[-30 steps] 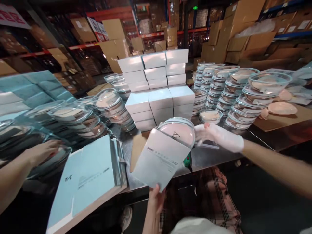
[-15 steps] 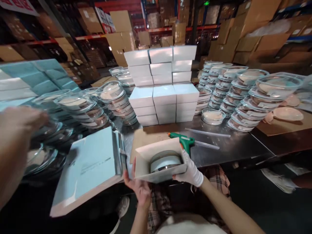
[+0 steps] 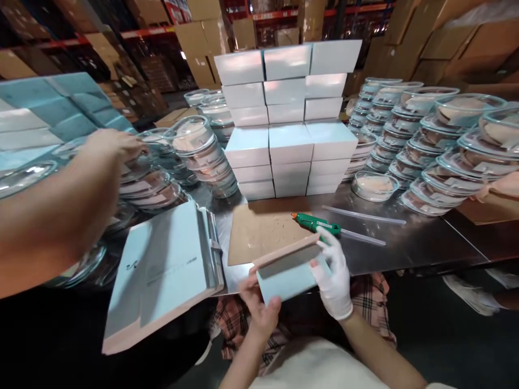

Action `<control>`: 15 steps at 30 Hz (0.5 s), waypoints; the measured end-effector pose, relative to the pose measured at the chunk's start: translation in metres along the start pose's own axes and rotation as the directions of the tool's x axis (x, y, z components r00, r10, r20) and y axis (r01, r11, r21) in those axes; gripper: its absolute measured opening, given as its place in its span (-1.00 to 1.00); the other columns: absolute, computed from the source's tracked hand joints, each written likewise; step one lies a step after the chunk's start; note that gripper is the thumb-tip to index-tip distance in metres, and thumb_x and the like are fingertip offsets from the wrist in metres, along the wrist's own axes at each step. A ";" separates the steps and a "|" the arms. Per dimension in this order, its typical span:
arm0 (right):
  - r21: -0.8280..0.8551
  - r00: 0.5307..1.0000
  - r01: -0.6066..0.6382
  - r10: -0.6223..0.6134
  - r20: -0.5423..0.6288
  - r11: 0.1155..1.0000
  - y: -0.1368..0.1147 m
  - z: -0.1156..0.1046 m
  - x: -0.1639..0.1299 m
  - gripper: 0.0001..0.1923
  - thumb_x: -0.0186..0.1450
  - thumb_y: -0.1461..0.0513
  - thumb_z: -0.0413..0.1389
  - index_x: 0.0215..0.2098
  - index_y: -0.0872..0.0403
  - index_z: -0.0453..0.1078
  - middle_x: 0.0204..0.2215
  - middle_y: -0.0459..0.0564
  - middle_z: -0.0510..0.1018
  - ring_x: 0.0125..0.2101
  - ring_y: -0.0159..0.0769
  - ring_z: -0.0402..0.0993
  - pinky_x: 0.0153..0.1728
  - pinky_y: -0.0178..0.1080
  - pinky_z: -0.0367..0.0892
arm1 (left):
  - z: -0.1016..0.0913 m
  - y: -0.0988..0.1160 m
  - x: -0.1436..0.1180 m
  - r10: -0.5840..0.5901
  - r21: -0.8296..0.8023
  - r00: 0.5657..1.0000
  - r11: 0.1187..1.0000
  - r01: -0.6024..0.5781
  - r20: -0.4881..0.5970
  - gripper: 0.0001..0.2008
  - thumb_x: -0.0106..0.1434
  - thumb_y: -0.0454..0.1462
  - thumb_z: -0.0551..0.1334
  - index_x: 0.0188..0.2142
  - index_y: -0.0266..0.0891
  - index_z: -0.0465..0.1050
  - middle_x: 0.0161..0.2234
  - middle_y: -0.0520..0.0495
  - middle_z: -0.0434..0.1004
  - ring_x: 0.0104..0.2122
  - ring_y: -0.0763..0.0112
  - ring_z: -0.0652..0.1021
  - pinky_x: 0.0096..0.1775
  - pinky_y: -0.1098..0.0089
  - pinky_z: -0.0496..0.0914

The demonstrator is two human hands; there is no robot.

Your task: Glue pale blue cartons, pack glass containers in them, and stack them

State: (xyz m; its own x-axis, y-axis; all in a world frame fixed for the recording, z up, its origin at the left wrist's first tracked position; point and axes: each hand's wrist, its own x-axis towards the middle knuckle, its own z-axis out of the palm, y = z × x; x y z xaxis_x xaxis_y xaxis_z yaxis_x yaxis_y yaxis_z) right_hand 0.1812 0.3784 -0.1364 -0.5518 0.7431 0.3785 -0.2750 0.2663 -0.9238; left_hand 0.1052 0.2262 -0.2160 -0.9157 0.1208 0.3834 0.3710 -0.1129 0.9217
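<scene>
I hold a small light-blue box [image 3: 286, 273] at the near edge of the steel table [image 3: 405, 248]. My bare left hand [image 3: 259, 309] grips its lower left corner. My right hand [image 3: 334, 275], in a white glove, presses on its right side and flap. The box looks folded shut, and the round case seen earlier is hidden inside. A green glue gun [image 3: 315, 223] lies just behind the box on the table, next to a brown cardboard sheet [image 3: 263, 235].
A stack of flat blue cartons [image 3: 162, 270] lies at the left. White boxes [image 3: 287, 124] are piled at the middle back. Stacks of clear round cases [image 3: 430, 151] fill the right and left [image 3: 194, 156]. Another person's arm [image 3: 60, 210] reaches over the left stacks.
The round case went into the box and the box's flap has been closed over it. The box came nearer to me. The other person's arm moved over the left stacks.
</scene>
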 end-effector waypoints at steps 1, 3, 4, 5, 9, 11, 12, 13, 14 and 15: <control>0.027 0.999 -0.030 0.031 -0.041 0.999 -0.004 0.003 0.003 -0.48 0.33 0.13 0.23 0.22 -0.10 0.26 0.40 0.12 0.26 0.15 -0.09 0.50 0.17 -0.03 0.43 | -0.001 0.003 0.000 -0.005 -0.028 1.000 1.000 0.005 -0.029 -0.36 0.08 0.35 0.34 -0.12 -0.04 0.42 -0.09 -0.14 0.54 0.04 0.07 0.54 0.06 0.06 0.47; 0.075 0.997 -0.054 0.058 -0.059 0.996 -0.005 0.004 0.008 -0.35 0.28 0.18 0.24 0.26 -0.16 0.12 0.42 0.13 0.22 0.05 -0.19 0.54 0.05 -0.11 0.50 | -0.005 0.003 0.001 0.049 -0.024 0.999 0.998 -0.050 -0.011 -0.29 -0.07 0.39 0.41 -0.18 -0.05 0.48 -0.20 -0.13 0.57 -0.02 0.03 0.57 0.03 0.05 0.50; 0.074 0.997 -0.068 0.071 -0.039 0.995 -0.003 0.000 0.011 -0.37 0.28 0.16 0.21 0.26 -0.16 0.10 0.39 0.12 0.27 0.02 -0.21 0.56 0.02 -0.14 0.51 | -0.010 0.001 0.002 0.084 0.003 0.996 0.996 -0.084 0.028 -0.26 -0.19 0.40 0.45 -0.25 -0.06 0.52 -0.27 -0.12 0.57 -0.07 0.00 0.59 0.03 0.03 0.50; 0.046 0.996 -0.094 0.094 0.004 0.994 0.000 -0.007 0.014 -0.42 0.32 0.12 0.17 0.26 -0.15 0.11 0.35 0.12 0.33 0.00 -0.21 0.57 0.00 -0.14 0.51 | -0.015 -0.002 0.004 0.124 0.040 0.990 0.991 -0.127 0.068 -0.25 -0.29 0.39 0.48 -0.31 -0.07 0.55 -0.33 -0.11 0.56 -0.11 -0.03 0.61 0.04 0.02 0.50; -0.470 0.946 -0.259 0.320 0.055 0.844 0.016 -0.043 0.031 -0.59 0.43 -0.05 0.00 0.08 -0.01 0.37 0.03 0.16 0.59 -0.01 -0.04 0.58 0.07 -0.02 0.43 | -0.029 -0.020 0.005 0.298 0.132 0.940 0.938 -0.321 0.168 -0.32 -0.22 0.29 0.55 -0.23 -0.05 0.65 -0.34 -0.08 0.58 -0.06 -0.03 0.61 0.19 0.04 0.40; -0.722 0.873 -0.365 0.485 -0.046 0.588 0.026 -0.053 0.042 -0.60 0.32 -0.05 0.17 -0.07 0.06 0.46 -0.03 0.24 0.60 0.01 0.12 0.56 0.10 0.07 0.37 | -0.028 -0.026 0.004 0.351 0.145 0.918 0.914 -0.379 0.184 -0.40 -0.07 0.20 0.55 -0.14 -0.02 0.64 -0.31 -0.06 0.58 -0.06 0.03 0.60 0.25 0.07 0.33; -0.767 0.835 -0.409 0.542 -0.096 0.494 0.031 -0.055 0.048 -0.61 0.24 -0.01 0.26 -0.11 0.08 0.48 -0.04 0.28 0.60 0.01 0.18 0.56 0.09 0.09 0.35 | -0.025 -0.026 0.003 0.360 0.150 0.915 0.909 -0.388 0.183 -0.44 -0.02 0.17 0.54 -0.12 -0.03 0.62 -0.30 -0.05 0.56 -0.07 0.05 0.60 0.26 0.07 0.31; -0.772 0.802 -0.446 0.585 -0.120 0.453 0.036 -0.055 0.055 -0.61 0.17 0.04 0.32 -0.14 0.10 0.49 -0.07 0.30 0.60 0.00 0.20 0.57 0.06 0.09 0.36 | -0.022 -0.024 0.002 0.363 0.151 0.916 0.909 -0.388 0.170 -0.48 0.01 0.14 0.54 -0.13 -0.03 0.61 -0.30 -0.04 0.55 -0.08 0.06 0.60 0.27 0.06 0.31; -0.755 0.782 -0.472 0.611 -0.120 0.456 0.041 -0.055 0.061 -0.63 0.11 0.10 0.35 -0.17 0.11 0.50 -0.12 0.29 0.62 -0.03 0.19 0.58 0.02 0.05 0.37 | -0.019 -0.020 0.001 0.360 0.150 0.921 0.912 -0.381 0.152 -0.51 0.03 0.12 0.53 -0.13 -0.04 0.60 -0.30 -0.03 0.54 -0.08 0.07 0.59 0.26 0.06 0.31; -0.725 0.777 -0.488 0.620 -0.109 0.485 0.046 -0.055 0.066 -0.66 0.08 0.15 0.35 -0.22 0.12 0.50 -0.19 0.25 0.64 -0.09 0.15 0.60 -0.03 -0.01 0.39 | -0.015 -0.014 0.000 0.348 0.145 0.929 0.920 -0.364 0.126 -0.53 0.06 0.11 0.52 -0.14 -0.05 0.60 -0.29 -0.04 0.53 -0.05 0.05 0.58 0.25 0.06 0.32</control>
State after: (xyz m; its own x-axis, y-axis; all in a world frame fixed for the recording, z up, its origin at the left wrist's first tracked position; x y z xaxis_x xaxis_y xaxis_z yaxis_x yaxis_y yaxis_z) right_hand 0.1758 0.4736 -0.1569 -0.5138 0.8094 -0.2845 0.7069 0.2115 -0.6749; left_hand 0.0973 0.2126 -0.2302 -0.7024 0.1972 0.6840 0.6969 -0.0053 0.7172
